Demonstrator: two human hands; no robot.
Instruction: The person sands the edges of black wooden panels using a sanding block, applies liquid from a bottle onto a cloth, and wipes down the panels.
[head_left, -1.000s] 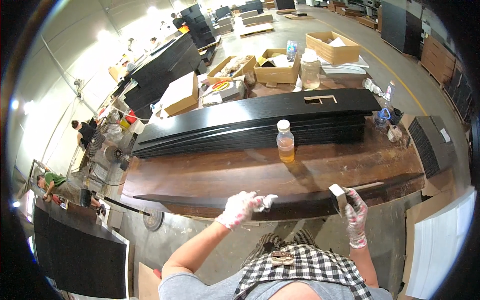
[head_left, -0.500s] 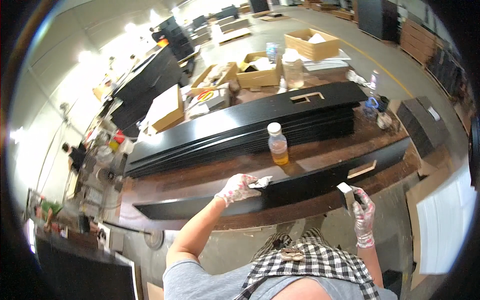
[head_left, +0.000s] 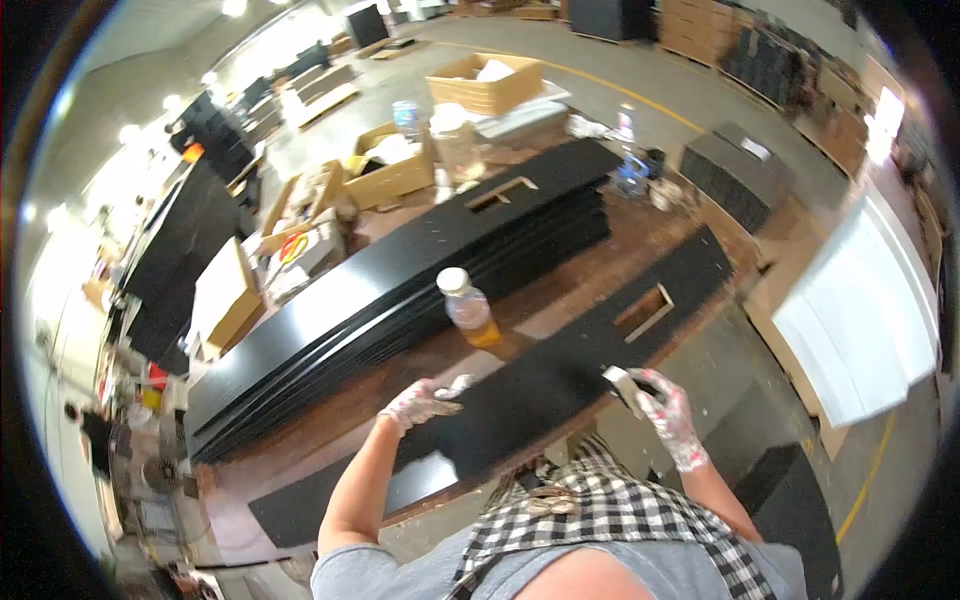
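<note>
My left hand (head_left: 416, 406), in a white glove with pink marks, pinches a crumpled white wipe (head_left: 456, 386) at the far edge of a long black board (head_left: 530, 402). The board lies along the near side of the brown table and has a rectangular cutout toward its right end. My right hand (head_left: 670, 418), gloved alike, is closed around a small block (head_left: 624, 388) with a pale face and darker side. That block is at the board's near edge; whether it touches is unclear. Beyond the board stands a clear bottle (head_left: 472, 312) with a white cap and amber liquid.
A stack of black boards (head_left: 400, 290) fills the table's middle. Behind it are open cardboard boxes (head_left: 392, 178), a large clear jar (head_left: 456, 146) and red-yellow scissors (head_left: 293, 248). White sheets (head_left: 860, 310) lie at right, near a dark stack (head_left: 738, 176).
The view has turned rightward, so the table slants more. The near board shows more of its top face. Both hands keep hold of the wipe and the block.
</note>
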